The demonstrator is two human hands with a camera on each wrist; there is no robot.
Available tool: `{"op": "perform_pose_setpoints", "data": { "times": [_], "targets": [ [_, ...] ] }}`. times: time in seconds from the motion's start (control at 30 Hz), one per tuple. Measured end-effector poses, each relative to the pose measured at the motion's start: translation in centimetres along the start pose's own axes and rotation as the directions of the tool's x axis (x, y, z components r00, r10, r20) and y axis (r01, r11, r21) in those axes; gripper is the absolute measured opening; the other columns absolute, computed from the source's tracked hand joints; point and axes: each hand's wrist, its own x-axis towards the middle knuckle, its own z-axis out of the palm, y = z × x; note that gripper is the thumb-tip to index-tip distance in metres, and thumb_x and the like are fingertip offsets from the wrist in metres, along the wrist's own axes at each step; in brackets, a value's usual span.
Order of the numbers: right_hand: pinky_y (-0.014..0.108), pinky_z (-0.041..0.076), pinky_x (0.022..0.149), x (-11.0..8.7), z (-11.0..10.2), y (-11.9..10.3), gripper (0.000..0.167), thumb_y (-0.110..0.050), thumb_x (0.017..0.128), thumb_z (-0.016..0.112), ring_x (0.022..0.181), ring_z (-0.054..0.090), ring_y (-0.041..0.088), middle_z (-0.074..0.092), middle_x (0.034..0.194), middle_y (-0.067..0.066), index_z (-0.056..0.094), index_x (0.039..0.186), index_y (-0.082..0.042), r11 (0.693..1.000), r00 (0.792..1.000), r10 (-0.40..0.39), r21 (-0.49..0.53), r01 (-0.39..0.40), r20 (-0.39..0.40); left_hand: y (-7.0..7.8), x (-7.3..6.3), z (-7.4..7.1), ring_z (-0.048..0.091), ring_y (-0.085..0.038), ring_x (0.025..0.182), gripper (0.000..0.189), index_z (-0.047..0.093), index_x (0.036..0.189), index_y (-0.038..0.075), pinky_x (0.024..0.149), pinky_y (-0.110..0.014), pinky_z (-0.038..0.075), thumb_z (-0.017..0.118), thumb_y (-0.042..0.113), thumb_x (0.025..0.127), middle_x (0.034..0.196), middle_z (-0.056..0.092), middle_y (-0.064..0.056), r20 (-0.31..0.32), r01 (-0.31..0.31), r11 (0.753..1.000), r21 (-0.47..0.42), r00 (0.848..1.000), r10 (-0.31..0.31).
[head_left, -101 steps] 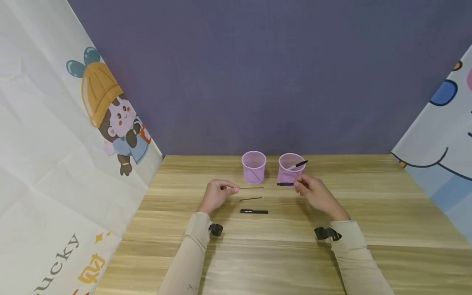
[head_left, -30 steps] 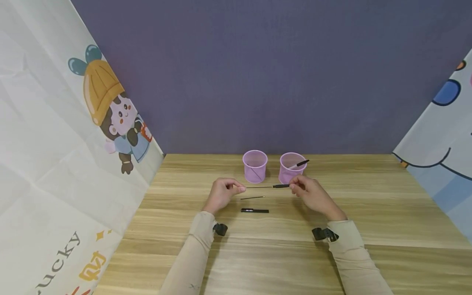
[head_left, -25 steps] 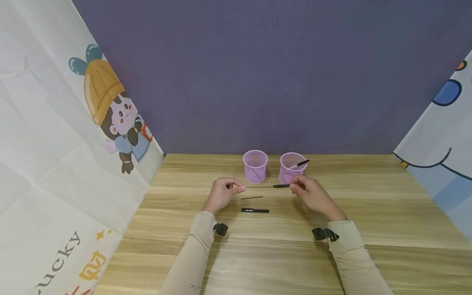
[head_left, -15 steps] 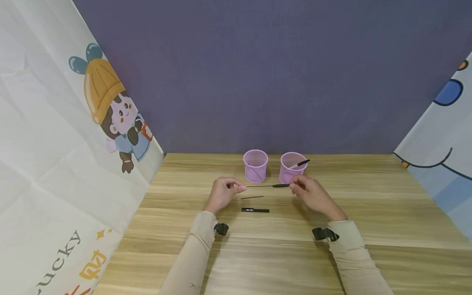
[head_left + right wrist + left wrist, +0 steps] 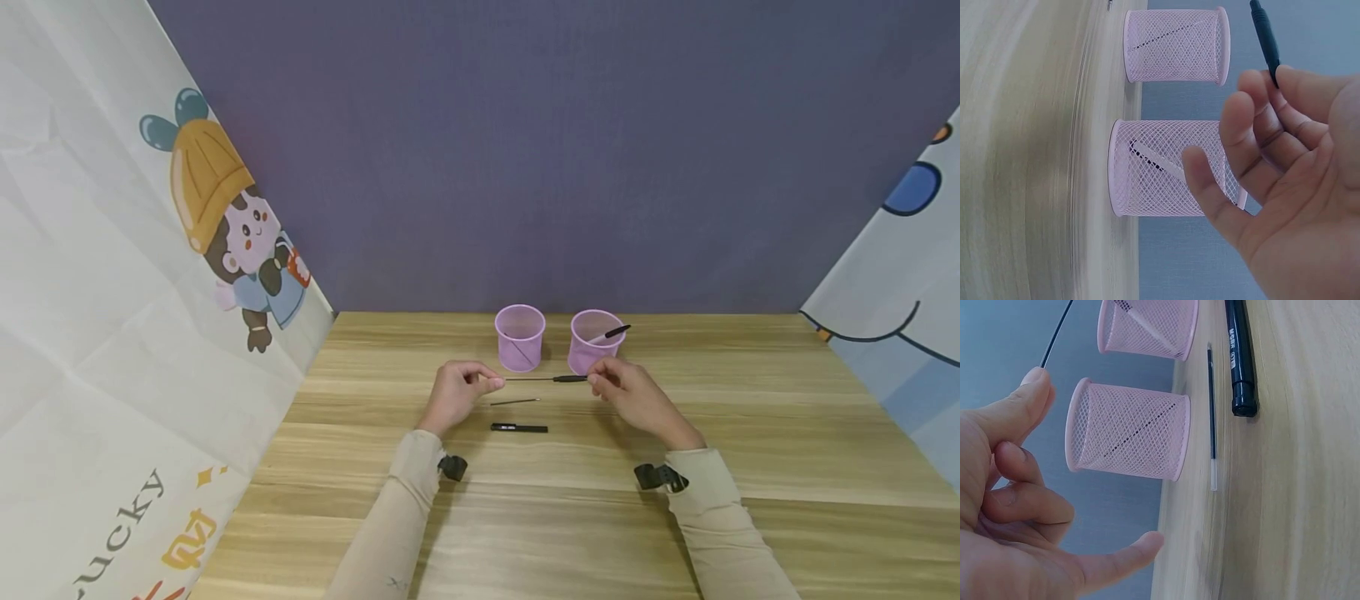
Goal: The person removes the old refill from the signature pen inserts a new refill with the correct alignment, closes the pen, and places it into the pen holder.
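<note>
In the head view my left hand [image 5: 456, 393] pinches the end of a thin dark pen refill [image 5: 528, 379] between thumb and forefinger. My right hand [image 5: 637, 396] pinches a short black tapered pen part [image 5: 570, 378]. The refill's right end meets the pen part's left end, in one line above the table; whether the tip sits inside cannot be told. Another refill [image 5: 1211, 412] lies on the table, with a black pen [image 5: 1242, 356] beside it. In the right wrist view the pen part [image 5: 1266, 37] has its narrow end pointing away from the fingers.
Behind the hands stand two pink mesh cups. The left cup [image 5: 510, 358] holds a refill, seen through its mesh. A black-and-white pen [image 5: 615, 332] leans in the right cup [image 5: 581, 354]. A dark backdrop [image 5: 562, 167] rises behind the wooden table [image 5: 540, 517].
My hands have come closer together, the left moving right and the right moving slightly left. Refill and pen part, apart at first, now meet. The loose refill and black pen stay on the table.
</note>
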Motion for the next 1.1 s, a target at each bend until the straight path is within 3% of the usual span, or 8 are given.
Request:
{"op": "perform_pose_setpoints", "data": {
  "times": [1.1],
  "targets": [
    [0.025, 0.047, 0.062, 0.04, 0.3, -0.14, 0.01, -0.01, 0.102, 0.061, 0.071, 0.054, 0.01, 0.064, 0.081, 0.002, 0.064, 0.093, -0.007, 0.999, 0.999, -0.031, -0.009, 0.031, 0.027, 0.53, -0.3, 0.59, 0.041, -0.01, 0.057, 0.008, 0.081, 0.085, 0.015, 0.054, -0.022, 0.034, 0.085, 0.023, 0.083, 0.058, 0.047, 0.003, 0.006, -0.012, 1.0, -0.02, 1.0, 0.012]
  ]
}}
